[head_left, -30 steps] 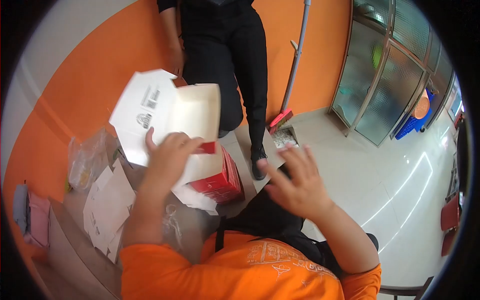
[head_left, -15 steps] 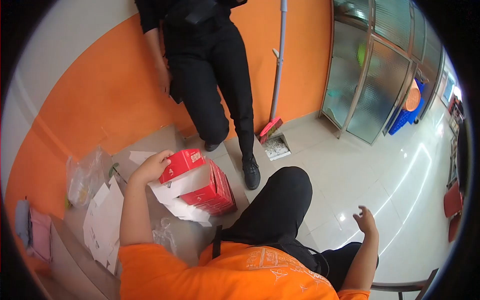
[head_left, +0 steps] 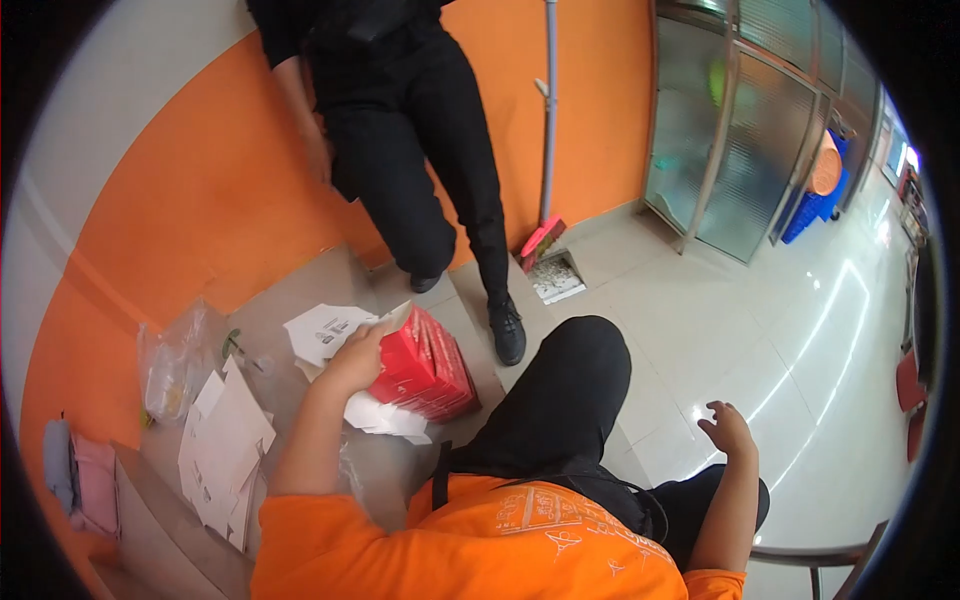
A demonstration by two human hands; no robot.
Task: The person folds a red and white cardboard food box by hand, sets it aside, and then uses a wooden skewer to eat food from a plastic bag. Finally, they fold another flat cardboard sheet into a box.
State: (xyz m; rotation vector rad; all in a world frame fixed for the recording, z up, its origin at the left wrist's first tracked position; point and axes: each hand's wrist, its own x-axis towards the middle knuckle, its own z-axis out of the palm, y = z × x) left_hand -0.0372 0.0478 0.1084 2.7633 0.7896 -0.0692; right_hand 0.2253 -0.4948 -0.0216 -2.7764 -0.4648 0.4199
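My left hand [head_left: 357, 360] is at the near end of a stack of red boxes [head_left: 428, 370], its fingers closed on the end box; the fingertips are partly hidden. White card flaps [head_left: 390, 418] stick out below the stack. Behind my hand lies a flat white printed card sheet [head_left: 325, 332]. Off to the right, my right hand [head_left: 727, 430] hangs in the air with loosely bent fingers apart, holding nothing.
Unfolded white card [head_left: 225, 450] and a clear plastic bag [head_left: 175, 365] lie left on the step. A person in black trousers [head_left: 400, 130] stands opposite, one shoe [head_left: 507, 332] beside the boxes. Behind are a broom [head_left: 545, 240], a dustpan [head_left: 557, 278] and glass doors [head_left: 760, 150].
The red box in my left hand has moved down and right, from above the others to the end of the stack. The flat white card behind shows more. My right hand has barely moved.
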